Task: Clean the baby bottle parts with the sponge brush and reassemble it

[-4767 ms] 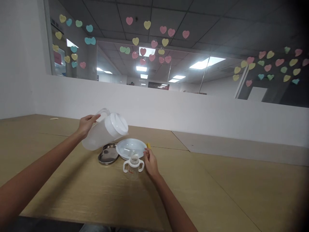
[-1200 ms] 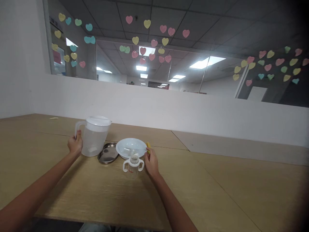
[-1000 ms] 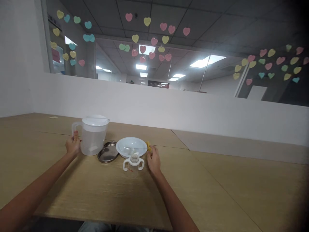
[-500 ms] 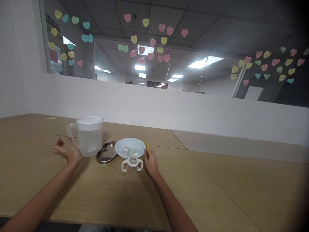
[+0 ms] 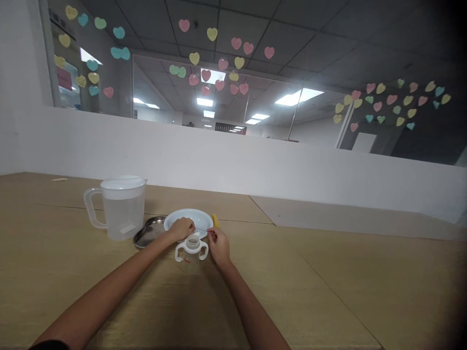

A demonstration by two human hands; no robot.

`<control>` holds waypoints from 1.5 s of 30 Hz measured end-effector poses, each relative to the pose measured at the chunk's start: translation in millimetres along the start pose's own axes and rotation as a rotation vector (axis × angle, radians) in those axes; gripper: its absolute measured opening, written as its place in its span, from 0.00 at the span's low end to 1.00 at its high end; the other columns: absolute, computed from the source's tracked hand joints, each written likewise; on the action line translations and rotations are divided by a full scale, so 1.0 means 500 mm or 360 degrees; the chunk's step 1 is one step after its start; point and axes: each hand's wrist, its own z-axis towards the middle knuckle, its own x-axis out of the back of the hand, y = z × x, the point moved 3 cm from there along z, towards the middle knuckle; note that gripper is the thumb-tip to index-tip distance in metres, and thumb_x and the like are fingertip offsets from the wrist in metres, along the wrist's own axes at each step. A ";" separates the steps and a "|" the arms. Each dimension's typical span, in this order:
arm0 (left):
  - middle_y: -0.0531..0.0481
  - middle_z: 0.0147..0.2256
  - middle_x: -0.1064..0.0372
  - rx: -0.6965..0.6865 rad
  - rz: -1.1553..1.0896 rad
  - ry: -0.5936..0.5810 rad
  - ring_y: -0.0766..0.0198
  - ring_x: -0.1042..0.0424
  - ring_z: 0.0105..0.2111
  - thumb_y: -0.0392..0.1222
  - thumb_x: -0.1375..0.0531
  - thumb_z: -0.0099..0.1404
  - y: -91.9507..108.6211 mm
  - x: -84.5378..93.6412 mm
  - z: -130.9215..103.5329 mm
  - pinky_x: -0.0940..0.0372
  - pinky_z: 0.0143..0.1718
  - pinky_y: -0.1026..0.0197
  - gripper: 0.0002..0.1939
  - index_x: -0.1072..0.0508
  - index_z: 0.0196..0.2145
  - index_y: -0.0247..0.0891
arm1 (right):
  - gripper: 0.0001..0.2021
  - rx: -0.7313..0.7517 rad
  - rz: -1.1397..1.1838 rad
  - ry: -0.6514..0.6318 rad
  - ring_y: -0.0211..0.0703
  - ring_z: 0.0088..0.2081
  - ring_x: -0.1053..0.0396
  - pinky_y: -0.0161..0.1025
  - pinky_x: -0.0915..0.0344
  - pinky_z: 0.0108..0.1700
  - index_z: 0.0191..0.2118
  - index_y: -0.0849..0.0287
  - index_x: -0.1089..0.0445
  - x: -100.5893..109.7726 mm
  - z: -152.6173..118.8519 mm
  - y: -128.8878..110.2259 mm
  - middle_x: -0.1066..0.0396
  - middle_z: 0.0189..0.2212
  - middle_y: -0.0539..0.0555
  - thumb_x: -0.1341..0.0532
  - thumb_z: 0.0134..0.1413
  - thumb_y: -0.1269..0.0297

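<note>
My right hand pinches one end of a thin stick at the right rim of a white plate. Over the plate's left part, my left hand has its fingers curled down near the stick's other end; what they hold is hidden. Just in front stands an uncapped clear bottle with two white handles and red print, upright on the table. Some small pale thing in the plate is mostly covered by my left hand.
Left of the plate lies a kidney-shaped metal tray, partly behind my left forearm. A lidded translucent pitcher stands farther left. Something yellow shows behind my right hand. A white wall bounds the wooden table at the back.
My left hand has moved right, from beside the pitcher's handle to over the plate, and its fingers have closed there. My right hand keeps its pinch on the stick. The view has shifted slightly.
</note>
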 end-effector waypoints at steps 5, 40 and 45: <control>0.47 0.39 0.31 0.0117 0.0153 -0.0093 0.61 0.31 0.40 0.46 0.43 0.63 -0.019 -0.020 0.028 0.35 0.42 0.52 0.13 0.31 0.40 0.33 | 0.11 -0.0012 0.0037 0.0029 0.42 0.29 0.34 0.36 0.38 0.33 0.33 0.59 0.31 0.001 0.000 -0.004 0.31 0.29 0.54 0.49 0.54 0.65; 0.47 0.40 0.31 0.0224 0.0173 -0.0192 0.62 0.31 0.40 0.46 0.44 0.63 -0.068 0.032 0.022 0.36 0.43 0.53 0.13 0.30 0.38 0.33 | 0.10 -0.0086 -0.0260 0.0120 0.43 0.33 0.32 0.37 0.38 0.36 0.36 0.58 0.30 0.006 -0.005 0.000 0.29 0.34 0.54 0.48 0.54 0.68; 0.48 0.36 0.30 0.0217 0.0175 -0.0254 0.63 0.30 0.37 0.48 0.44 0.63 -0.083 0.036 0.019 0.35 0.41 0.54 0.14 0.29 0.36 0.32 | 0.15 -0.0159 -0.0354 0.0137 0.45 0.40 0.32 0.39 0.38 0.42 0.42 0.62 0.32 0.008 0.001 0.020 0.29 0.39 0.59 0.54 0.58 0.70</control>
